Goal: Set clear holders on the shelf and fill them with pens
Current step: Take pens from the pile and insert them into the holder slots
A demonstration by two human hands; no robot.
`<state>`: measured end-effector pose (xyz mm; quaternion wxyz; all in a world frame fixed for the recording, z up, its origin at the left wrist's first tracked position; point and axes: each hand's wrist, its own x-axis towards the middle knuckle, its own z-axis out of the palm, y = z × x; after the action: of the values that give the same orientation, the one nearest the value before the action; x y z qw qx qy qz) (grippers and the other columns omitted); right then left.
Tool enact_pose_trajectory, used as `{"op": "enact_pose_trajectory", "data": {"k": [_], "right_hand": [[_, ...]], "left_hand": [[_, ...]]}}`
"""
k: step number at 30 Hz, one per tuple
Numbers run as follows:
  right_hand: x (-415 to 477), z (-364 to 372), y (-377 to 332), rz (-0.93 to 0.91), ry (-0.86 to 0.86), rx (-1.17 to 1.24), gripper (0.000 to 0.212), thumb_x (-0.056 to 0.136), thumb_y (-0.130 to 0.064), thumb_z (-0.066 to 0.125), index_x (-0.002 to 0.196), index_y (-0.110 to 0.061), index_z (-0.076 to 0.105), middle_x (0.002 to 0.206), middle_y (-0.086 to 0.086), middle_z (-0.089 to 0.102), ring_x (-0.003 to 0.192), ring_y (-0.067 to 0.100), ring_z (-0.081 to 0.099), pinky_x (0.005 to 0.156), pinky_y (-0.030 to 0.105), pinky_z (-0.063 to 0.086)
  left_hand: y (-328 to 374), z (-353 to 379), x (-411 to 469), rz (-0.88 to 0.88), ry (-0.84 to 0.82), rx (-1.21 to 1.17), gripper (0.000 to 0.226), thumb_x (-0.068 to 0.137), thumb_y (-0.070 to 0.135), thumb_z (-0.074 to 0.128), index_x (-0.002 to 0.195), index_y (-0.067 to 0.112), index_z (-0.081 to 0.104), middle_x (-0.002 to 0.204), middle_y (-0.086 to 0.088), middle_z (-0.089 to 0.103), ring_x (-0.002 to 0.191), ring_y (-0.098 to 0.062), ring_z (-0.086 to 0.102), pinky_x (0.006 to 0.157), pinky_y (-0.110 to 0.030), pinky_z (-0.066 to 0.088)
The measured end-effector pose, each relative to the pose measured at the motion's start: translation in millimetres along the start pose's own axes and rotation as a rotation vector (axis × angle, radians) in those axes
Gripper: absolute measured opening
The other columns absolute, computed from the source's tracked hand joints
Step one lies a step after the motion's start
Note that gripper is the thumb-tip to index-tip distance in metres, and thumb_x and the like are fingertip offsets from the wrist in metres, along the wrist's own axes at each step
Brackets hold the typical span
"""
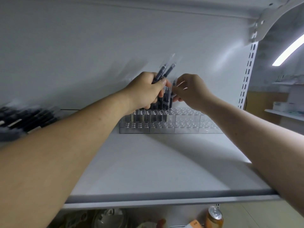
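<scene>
Shelf: the white metal shelf board carries all the work.
Holders: a row of clear plastic cell holders sits at the back of the shelf, open tops up so pens drop in upright. The left cells hold pens; the right cells look unfilled.
Stock pile: a blurred heap of dark loose pens lies flat at the far left, well apart from the holders, probably staged as supply.
Left hand: the left hand hangs above the holders' left end with its fingers curled round a bundle, likely serving as the feed stock.
Right hand: the right hand is just beside the left, thumb and fingertips pinching one pen, likely to feed a cell.
Bundle: the gripped dark pens in clear sleeves have a tilted long axis, upper ends pointing up and right.
Standing pens: the dark upright pens in the left cells stand with a vertical long axis, directly under the hands.
Single pen: the pinched dark pen is near upright, lower end toward the holders. Which end is the tip is too blurred to tell.
</scene>
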<state>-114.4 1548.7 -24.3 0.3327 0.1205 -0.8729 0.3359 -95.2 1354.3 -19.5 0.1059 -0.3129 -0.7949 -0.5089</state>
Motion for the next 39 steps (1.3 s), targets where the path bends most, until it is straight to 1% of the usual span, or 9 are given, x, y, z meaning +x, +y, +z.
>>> {"op": "enact_pose_trajectory", "data": {"k": [6, 11, 14, 19, 21, 24, 28, 32, 39], "right_hand": [[3, 7, -2, 0.050, -0.117, -0.091, 0.005, 0.100, -0.012, 0.066, 0.100, -0.007, 0.065, 0.076, 0.008, 0.078, 0.068, 0.020, 0.078, 0.077, 0.058, 0.062], [1, 1, 1, 0.025, -0.121, -0.239, 0.019, 0.096, -0.028, 0.072, 0.083, -0.015, 0.076, 0.069, -0.003, 0.077, 0.075, 0.018, 0.077, 0.074, 0.037, 0.062], [-1, -10, 3, 0.016, -0.085, -0.229, 0.019, 0.095, -0.029, 0.074, 0.086, -0.013, 0.078, 0.071, -0.001, 0.077, 0.075, 0.018, 0.076, 0.074, 0.035, 0.062], [-7, -31, 2, -0.017, 0.066, 0.045, 0.008, 0.095, -0.015, 0.072, 0.088, -0.018, 0.074, 0.078, 0.001, 0.077, 0.068, 0.016, 0.073, 0.062, 0.028, 0.057], [-12, -36, -2, -0.011, -0.009, 0.249, 0.008, 0.094, -0.006, 0.072, 0.091, -0.011, 0.076, 0.080, 0.006, 0.078, 0.067, 0.018, 0.071, 0.057, 0.028, 0.050], [-18, -37, -6, 0.028, -0.139, 0.500, 0.011, 0.092, 0.003, 0.071, 0.101, -0.001, 0.075, 0.085, 0.015, 0.075, 0.073, 0.024, 0.069, 0.062, 0.034, 0.046], [-19, -35, -8, 0.060, -0.197, 0.706, 0.010, 0.094, -0.002, 0.072, 0.104, -0.002, 0.072, 0.088, 0.012, 0.072, 0.078, 0.023, 0.068, 0.066, 0.031, 0.047], [-19, -30, -6, 0.074, -0.194, 0.741, 0.018, 0.097, -0.018, 0.072, 0.104, -0.002, 0.072, 0.088, 0.010, 0.073, 0.078, 0.020, 0.068, 0.067, 0.030, 0.049], [-20, -23, -7, 0.092, -0.168, 0.696, 0.017, 0.099, -0.019, 0.070, 0.099, -0.002, 0.072, 0.085, 0.011, 0.075, 0.075, 0.020, 0.068, 0.064, 0.029, 0.048]], "left_hand": [[-3, 1, 1, -0.008, -0.006, 0.008, 0.026, 0.113, 0.025, 0.043, 0.117, 0.011, 0.065, 0.083, -0.006, 0.054, 0.042, -0.004, 0.037, 0.040, -0.021, 0.030], [-3, 1, 1, -0.025, -0.020, -0.006, 0.025, 0.113, 0.025, 0.044, 0.115, 0.014, 0.066, 0.083, -0.006, 0.055, 0.043, -0.005, 0.038, 0.040, -0.021, 0.031], [-2, 1, 0, -0.043, -0.044, -0.041, 0.026, 0.113, 0.027, 0.043, 0.117, 0.013, 0.065, 0.084, -0.006, 0.055, 0.048, -0.008, 0.036, 0.040, -0.021, 0.031], [-1, 1, -2, -0.054, -0.059, -0.038, 0.027, 0.112, 0.026, 0.045, 0.119, 0.011, 0.067, 0.086, -0.005, 0.053, 0.053, -0.010, 0.036, 0.043, -0.021, 0.032], [-1, 1, -2, -0.063, -0.050, -0.059, 0.025, 0.112, 0.023, 0.046, 0.118, 0.010, 0.066, 0.085, -0.005, 0.052, 0.055, -0.011, 0.036, 0.043, -0.021, 0.031], [-2, 0, -1, -0.069, -0.039, -0.103, 0.023, 0.111, 0.016, 0.045, 0.117, 0.007, 0.066, 0.084, -0.005, 0.048, 0.058, -0.013, 0.034, 0.043, -0.023, 0.027], [-1, 0, -1, -0.068, -0.042, -0.111, 0.023, 0.111, 0.013, 0.045, 0.119, 0.005, 0.064, 0.083, -0.006, 0.047, 0.061, -0.014, 0.034, 0.043, -0.024, 0.027], [-1, 2, -3, -0.058, -0.060, -0.076, 0.022, 0.111, 0.016, 0.046, 0.118, 0.007, 0.065, 0.083, -0.005, 0.052, 0.061, -0.014, 0.042, 0.045, -0.023, 0.033], [2, 2, -7, 0.017, -0.090, 0.089, 0.021, 0.111, 0.023, 0.048, 0.111, 0.010, 0.064, 0.080, 0.005, 0.077, 0.064, -0.015, 0.061, 0.046, -0.020, 0.039]]}}
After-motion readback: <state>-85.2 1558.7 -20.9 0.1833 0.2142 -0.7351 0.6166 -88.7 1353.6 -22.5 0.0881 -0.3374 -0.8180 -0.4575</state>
